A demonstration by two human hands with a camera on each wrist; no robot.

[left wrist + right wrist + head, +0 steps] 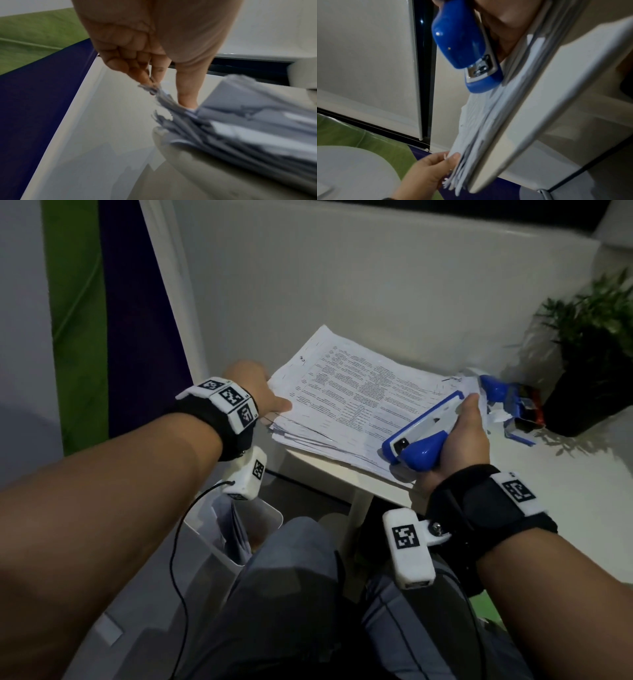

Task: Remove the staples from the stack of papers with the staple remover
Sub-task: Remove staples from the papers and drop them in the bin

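Stack of papers [356, 402] lies on the corner of a white table [534, 484], printed side up, its near edges overhanging the table edge. Sheets fanned and ragged at the left corner.

Left hand [255, 386] at that left corner — thumb on top of the sheets, fingers [137, 70] curled underneath, pinching the torn paper edges between them. The left wrist view confirms the pinch; the picture is blurred further out.

Right hand [460, 436] wraps around a blue and white staple remover [423, 436], thumb along its upper side, fingers hidden below. The tool rests over the near right part of the stack, its metal-jawed end [479, 70] just beside the paper edge; whether the tip touches a staple — cannot tell.

Behind the stack, on the table: a second blue object [496, 392] beside torn packaging [524, 412], and a potted plant [592, 364] in a black pot. Below the table edge, a pale bin [212, 556] with paper inside, next to the person's knee [291, 559].
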